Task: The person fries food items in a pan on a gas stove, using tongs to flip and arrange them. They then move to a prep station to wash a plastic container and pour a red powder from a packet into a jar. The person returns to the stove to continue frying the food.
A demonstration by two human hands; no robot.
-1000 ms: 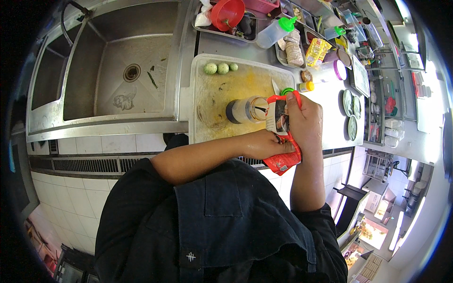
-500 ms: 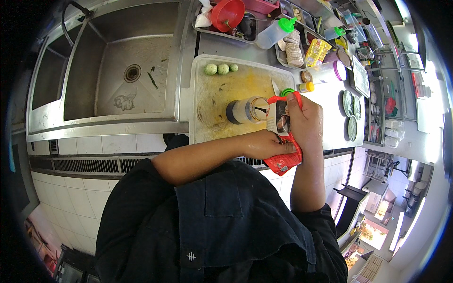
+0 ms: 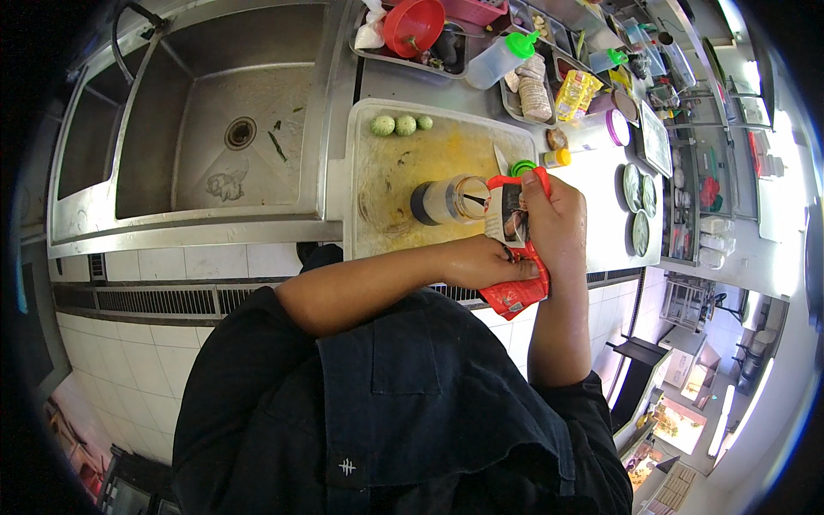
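A red and white pouch (image 3: pixel 513 225) is tilted over the mouth of a clear squeeze bottle (image 3: pixel 446 199), which stands on the cutting board (image 3: pixel 386 172). Dark liquid runs from the pouch into the bottle, and a dark layer shows at its bottom. My left hand (image 3: pixel 487 263) is closed on the pouch's lower side. Around its upper right side, my right hand (image 3: pixel 556 215) is wrapped. Near the pouch's top lie a green cap (image 3: pixel 522 167) and a knife (image 3: pixel 501 159), its handle hidden. Several round green vegetables (image 3: pixel 405 126) rest at the board's far left.
A steel sink (image 3: pixel 249 167) fills the left side. Behind the board stand a tray with a red bowl (image 3: pixel 415 27), a green-topped squeeze bottle (image 3: pixel 500 62), and a tray of pale round slices (image 3: pixel 536 99). To the right are a yellow-capped jar (image 3: pixel 558 158) and green plates (image 3: pixel 640 233).
Dark liquid keeps running into the bottle. Both hands and the pouch stay almost in the same place.
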